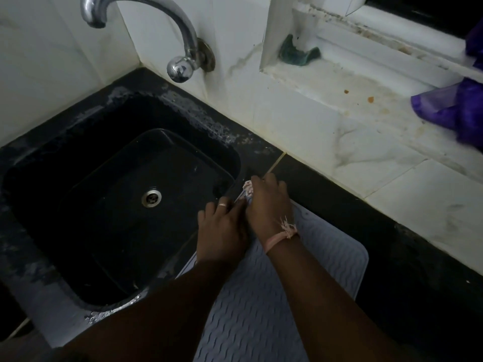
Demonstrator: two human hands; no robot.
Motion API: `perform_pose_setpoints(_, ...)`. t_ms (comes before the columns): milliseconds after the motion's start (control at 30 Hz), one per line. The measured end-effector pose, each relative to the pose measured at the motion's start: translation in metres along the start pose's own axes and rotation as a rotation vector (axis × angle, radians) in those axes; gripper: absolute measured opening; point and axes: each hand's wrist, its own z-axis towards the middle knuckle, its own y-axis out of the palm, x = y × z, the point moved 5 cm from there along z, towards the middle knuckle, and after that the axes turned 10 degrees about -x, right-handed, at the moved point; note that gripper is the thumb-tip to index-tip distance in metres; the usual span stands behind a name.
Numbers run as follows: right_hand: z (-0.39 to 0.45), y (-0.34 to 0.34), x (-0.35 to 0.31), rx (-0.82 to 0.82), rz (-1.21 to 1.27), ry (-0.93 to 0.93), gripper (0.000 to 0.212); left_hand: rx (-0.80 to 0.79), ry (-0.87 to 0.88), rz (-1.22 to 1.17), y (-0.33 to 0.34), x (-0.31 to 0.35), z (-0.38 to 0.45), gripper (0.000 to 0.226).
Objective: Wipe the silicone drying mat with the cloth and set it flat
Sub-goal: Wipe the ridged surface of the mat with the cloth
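A: Grey silicone, ribbed in waves: the drying mat (pixel 264 309) lies on the black counter (pixel 392 244) just right of the sink (pixel 117 205), its near end running out of view at the bottom and its far left corner under the hands.

B: And the hands?

A: The left hand (pixel 222 231) rests palm down at the mat's left edge, fingers fairly straight and reaching toward the far corner, a ring on one finger. Whether it pinches anything I cannot tell. The right hand (pixel 266 202) sits just beside it, touching it, fingers curled down over a pale pink cloth (pixel 247 188) that shows past the knuckles at the mat's far corner. A pink band is tied at that wrist.

B: Further back?

A: A chrome tap (pixel 146 24) comes off the white tiled wall above the sink. On the sill to the right lies a green scrubber (pixel 298 54), and purple fabric (pixel 454 108) hangs at the right edge.
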Motion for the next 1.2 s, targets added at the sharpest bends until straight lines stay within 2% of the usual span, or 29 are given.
perform_pose_setpoints(133,0.0,-0.003,-0.011,-0.151,-0.061,-0.159,0.029,-0.061,-0.019,-0.079,-0.002,0.003,0.001,0.044)
perform_pose_setpoints(200,0.002,-0.005,-0.007,-0.299,0.034,-0.209,0.024,-0.086,-0.055,-0.164,-0.005,0.0,0.0,0.041)
perform_pose_setpoints(233,0.005,-0.01,-0.001,-0.347,0.133,-0.172,0.02,-0.089,-0.067,-0.216,-0.006,-0.003,0.0,0.036)
perform_pose_setpoints(267,0.01,-0.018,0.007,-0.339,0.24,-0.11,0.018,-0.082,-0.064,-0.262,-0.007,-0.004,0.0,0.031)
perform_pose_setpoints(333,0.02,-0.032,0.026,-0.202,0.332,0.032,0.019,-0.068,-0.019,-0.303,-0.01,-0.005,-0.001,0.028)
perform_pose_setpoints(400,0.021,-0.03,0.026,-0.115,0.23,0.103,0.024,-0.085,0.043,-0.356,-0.014,-0.014,-0.007,0.029)
perform_pose_setpoints(467,0.012,-0.016,0.008,-0.088,0.06,0.089,0.026,-0.202,0.097,-0.411,-0.015,-0.024,-0.017,0.024)
perform_pose_setpoints(500,0.005,-0.007,-0.002,-0.069,-0.004,0.059,0.031,-0.263,0.158,-0.361,-0.017,-0.027,-0.022,0.026)
perform_pose_setpoints(600,-0.011,0.003,-0.021,-0.04,-0.042,0.026,0.051,-0.39,0.35,0.13,-0.02,-0.031,-0.029,0.058)
perform_pose_setpoints(667,-0.022,0.002,-0.029,-0.065,-0.017,0.015,0.044,-0.475,0.376,0.274,-0.027,-0.03,-0.025,0.071)
perform_pose_setpoints(800,-0.043,-0.012,-0.032,-0.204,0.273,-0.039,0.025,-0.615,0.369,0.329,-0.032,-0.033,-0.025,0.075)
perform_pose_setpoints(833,-0.042,-0.02,-0.025,-0.198,0.34,-0.017,0.022,-0.639,0.373,0.34,-0.036,-0.031,-0.023,0.071)
perform_pose_setpoints(900,-0.028,-0.033,-0.002,-0.084,0.386,0.097,0.017,-0.64,0.396,0.342,-0.05,-0.023,-0.013,0.055)
perform_pose_setpoints(967,-0.015,-0.032,0.019,-0.01,0.278,0.216,0.028,-0.548,0.412,0.318,-0.064,-0.015,0.008,0.041)
perform_pose_setpoints(1067,-0.012,-0.011,0.016,-0.02,0.149,0.168,0.029,-0.461,0.428,0.22,-0.074,-0.006,0.047,0.045)
perform_pose_setpoints(1133,-0.026,-0.003,-0.002,-0.037,0.077,0.137,0.041,-0.527,0.468,0.217,-0.067,-0.002,0.068,0.055)
perform_pose_setpoints(1200,-0.038,0.002,-0.016,-0.015,-0.036,0.182,0.063,-0.596,0.556,0.355,-0.057,-0.002,0.08,0.062)
